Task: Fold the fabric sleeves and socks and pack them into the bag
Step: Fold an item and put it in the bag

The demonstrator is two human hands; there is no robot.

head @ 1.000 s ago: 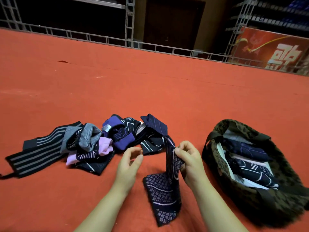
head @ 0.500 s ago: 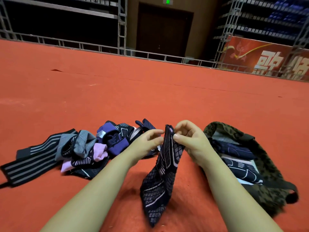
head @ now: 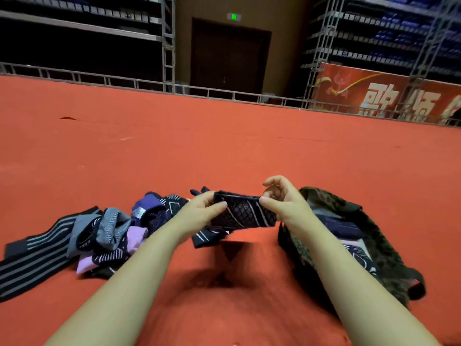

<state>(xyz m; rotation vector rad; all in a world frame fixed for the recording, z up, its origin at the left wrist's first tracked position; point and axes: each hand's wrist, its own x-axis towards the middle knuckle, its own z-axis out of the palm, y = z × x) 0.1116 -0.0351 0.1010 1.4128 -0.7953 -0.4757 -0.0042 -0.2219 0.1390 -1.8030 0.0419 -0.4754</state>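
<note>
Two hands hold a dark blue patterned sock [head: 243,212] up in the air. The left hand [head: 203,211] pinches one end and the right hand [head: 282,199] pinches the other. A pile of socks and sleeves [head: 99,233] lies on the red floor [head: 224,151], left. A leopard-print bag [head: 379,236] sits right.

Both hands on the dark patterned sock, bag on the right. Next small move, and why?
Probably carry it right and lower it into the open olive leopard-print bag. The dark diamond-patterned sock is held as a short band between the left hand and right hand, clear of the red carpet, and folded dark pieces already lie in the bag.
</note>
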